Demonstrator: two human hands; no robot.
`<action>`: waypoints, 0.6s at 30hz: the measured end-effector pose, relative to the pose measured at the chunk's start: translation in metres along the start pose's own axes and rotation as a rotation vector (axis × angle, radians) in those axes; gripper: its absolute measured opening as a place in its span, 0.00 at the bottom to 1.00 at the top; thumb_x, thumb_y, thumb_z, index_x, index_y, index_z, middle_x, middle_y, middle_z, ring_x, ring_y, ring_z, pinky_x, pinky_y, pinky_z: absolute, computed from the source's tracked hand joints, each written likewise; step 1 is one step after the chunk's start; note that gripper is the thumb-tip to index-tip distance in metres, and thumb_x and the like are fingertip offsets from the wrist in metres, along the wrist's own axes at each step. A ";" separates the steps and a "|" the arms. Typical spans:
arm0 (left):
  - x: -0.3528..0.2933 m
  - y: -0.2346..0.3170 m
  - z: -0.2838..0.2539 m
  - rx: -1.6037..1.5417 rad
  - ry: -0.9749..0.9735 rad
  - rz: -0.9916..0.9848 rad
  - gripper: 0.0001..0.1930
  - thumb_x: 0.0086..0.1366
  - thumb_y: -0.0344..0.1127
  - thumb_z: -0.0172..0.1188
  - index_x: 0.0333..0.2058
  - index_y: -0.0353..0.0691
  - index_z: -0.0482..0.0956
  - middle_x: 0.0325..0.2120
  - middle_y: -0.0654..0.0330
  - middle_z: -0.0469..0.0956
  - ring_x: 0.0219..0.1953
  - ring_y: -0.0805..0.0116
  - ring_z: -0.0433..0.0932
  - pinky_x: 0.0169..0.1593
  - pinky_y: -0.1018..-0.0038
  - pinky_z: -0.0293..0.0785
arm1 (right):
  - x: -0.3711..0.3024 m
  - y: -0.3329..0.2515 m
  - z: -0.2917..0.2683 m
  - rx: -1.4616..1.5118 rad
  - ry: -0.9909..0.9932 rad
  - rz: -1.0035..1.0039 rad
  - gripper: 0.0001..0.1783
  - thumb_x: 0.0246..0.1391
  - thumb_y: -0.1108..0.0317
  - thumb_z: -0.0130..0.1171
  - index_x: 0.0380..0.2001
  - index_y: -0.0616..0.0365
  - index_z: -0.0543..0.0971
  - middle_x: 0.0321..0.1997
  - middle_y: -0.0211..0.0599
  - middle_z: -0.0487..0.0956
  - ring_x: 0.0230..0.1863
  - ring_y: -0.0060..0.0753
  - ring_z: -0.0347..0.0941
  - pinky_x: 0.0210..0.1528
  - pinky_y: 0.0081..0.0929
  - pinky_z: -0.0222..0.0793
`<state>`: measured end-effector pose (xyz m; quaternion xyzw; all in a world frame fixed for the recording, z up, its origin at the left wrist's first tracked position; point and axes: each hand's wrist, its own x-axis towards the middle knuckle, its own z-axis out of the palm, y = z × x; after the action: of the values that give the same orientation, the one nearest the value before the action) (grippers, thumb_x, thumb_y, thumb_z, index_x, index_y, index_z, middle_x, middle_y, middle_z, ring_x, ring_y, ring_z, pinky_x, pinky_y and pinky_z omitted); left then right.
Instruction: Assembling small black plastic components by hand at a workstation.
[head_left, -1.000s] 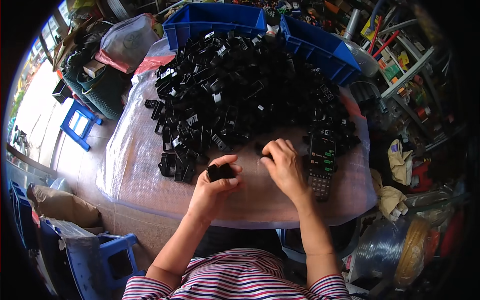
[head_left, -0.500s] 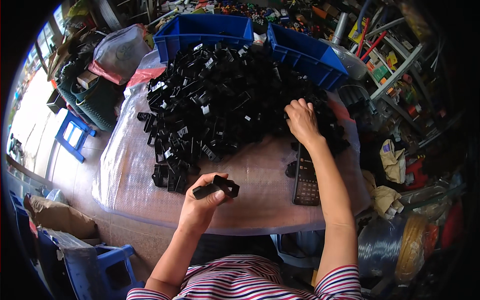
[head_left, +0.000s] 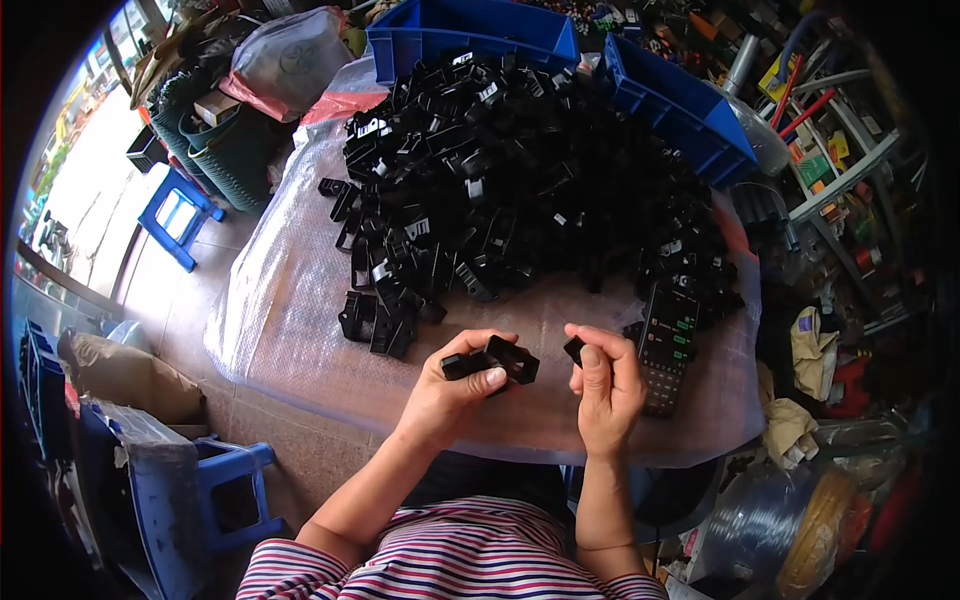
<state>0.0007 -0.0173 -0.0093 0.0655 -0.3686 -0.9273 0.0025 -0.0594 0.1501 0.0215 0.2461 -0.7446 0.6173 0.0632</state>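
Note:
My left hand (head_left: 447,398) is closed around a black plastic bracket-like part (head_left: 512,360) with an open, boxy end that points toward my right hand. Between the thumb and fingers of my right hand (head_left: 607,388) is a small black plastic piece (head_left: 574,348), mostly covered by the fingertips. The two hands are a short way apart over the near part of the table. Beyond them rises a big heap of black plastic parts (head_left: 540,190). A dark calculator-like device with keys (head_left: 664,385) lies just right of my right hand.
Bubble-wrap-like sheeting (head_left: 290,320) covers the table. Behind the heap stand two blue bins (head_left: 470,45), (head_left: 690,125). Blue stools (head_left: 175,215) are on the left floor. Cluttered shelving (head_left: 850,170) and a spool of clear tubing (head_left: 760,530) are at the right.
My right hand has come back from the right side of the heap toward my left hand, with a small black piece in its fingers. The view has shifted; my left hand still holds its part.

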 end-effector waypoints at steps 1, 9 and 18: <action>0.000 -0.001 0.001 0.007 -0.002 -0.020 0.23 0.55 0.29 0.66 0.49 0.36 0.71 0.42 0.53 0.77 0.46 0.63 0.76 0.51 0.66 0.73 | 0.001 -0.001 0.001 0.000 -0.003 -0.002 0.14 0.60 0.73 0.53 0.49 0.64 0.73 0.39 0.34 0.76 0.34 0.21 0.71 0.32 0.12 0.68; -0.004 -0.003 0.004 0.019 -0.034 -0.005 0.23 0.54 0.27 0.66 0.49 0.35 0.71 0.42 0.56 0.76 0.46 0.66 0.75 0.51 0.70 0.71 | -0.016 -0.007 0.007 0.072 0.036 -0.022 0.19 0.51 0.65 0.65 0.42 0.64 0.75 0.40 0.40 0.77 0.35 0.27 0.74 0.38 0.19 0.70; -0.011 -0.001 0.013 0.136 -0.034 0.058 0.22 0.56 0.29 0.66 0.50 0.36 0.73 0.43 0.60 0.75 0.46 0.72 0.72 0.52 0.75 0.68 | -0.014 -0.009 0.019 -0.261 0.027 -0.265 0.19 0.45 0.63 0.69 0.41 0.57 0.79 0.34 0.36 0.73 0.33 0.34 0.70 0.34 0.26 0.68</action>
<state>0.0097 -0.0075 0.0009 0.0390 -0.4326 -0.9005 0.0184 -0.0396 0.1347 0.0192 0.3234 -0.7786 0.5048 0.1854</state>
